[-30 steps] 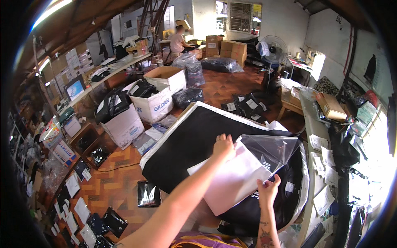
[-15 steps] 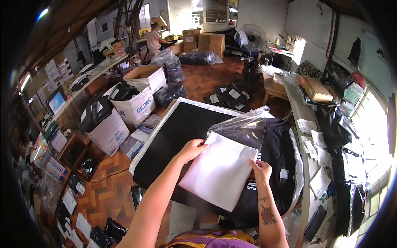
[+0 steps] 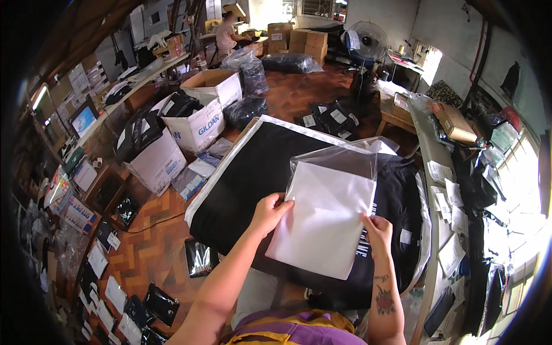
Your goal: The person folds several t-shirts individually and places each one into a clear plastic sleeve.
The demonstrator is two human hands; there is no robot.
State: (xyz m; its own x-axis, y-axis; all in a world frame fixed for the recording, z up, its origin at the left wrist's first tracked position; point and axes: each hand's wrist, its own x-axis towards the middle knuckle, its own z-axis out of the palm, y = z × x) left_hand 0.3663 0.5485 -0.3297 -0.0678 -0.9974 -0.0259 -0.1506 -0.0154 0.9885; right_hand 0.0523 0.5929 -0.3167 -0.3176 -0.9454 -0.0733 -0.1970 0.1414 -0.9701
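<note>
A flat white rectangular piece (image 3: pixel 322 224), probably folded fabric, lies partly inside a clear plastic bag (image 3: pixel 345 155) whose loose end extends past its far edge. Its left edge is pinched between the thumb and fingers of my left hand (image 3: pixel 270 214). My right hand (image 3: pixel 378 231) grips the opposite edge, fingers closed on the plastic and the white piece. Both hands hold it above a black garment (image 3: pixel 241 184) with white lettering, which is spread over a white-edged board. A small white label (image 3: pixel 405 236) sits on the black fabric to the right.
Open white cartons (image 3: pixel 201 129) filled with black packages stand at the left. Along the right runs a long table (image 3: pixel 431 161) with papers and a brown box (image 3: pixel 454 122). Black parcels (image 3: pixel 333 118) lie on the wooden floor ahead. A fan (image 3: pixel 366 43) and a seated person (image 3: pixel 227 35) are farther back.
The white piece has been turned more upright and moved slightly away from me. The clear bag now lies flatter around its far end. Both hands keep their grip.
</note>
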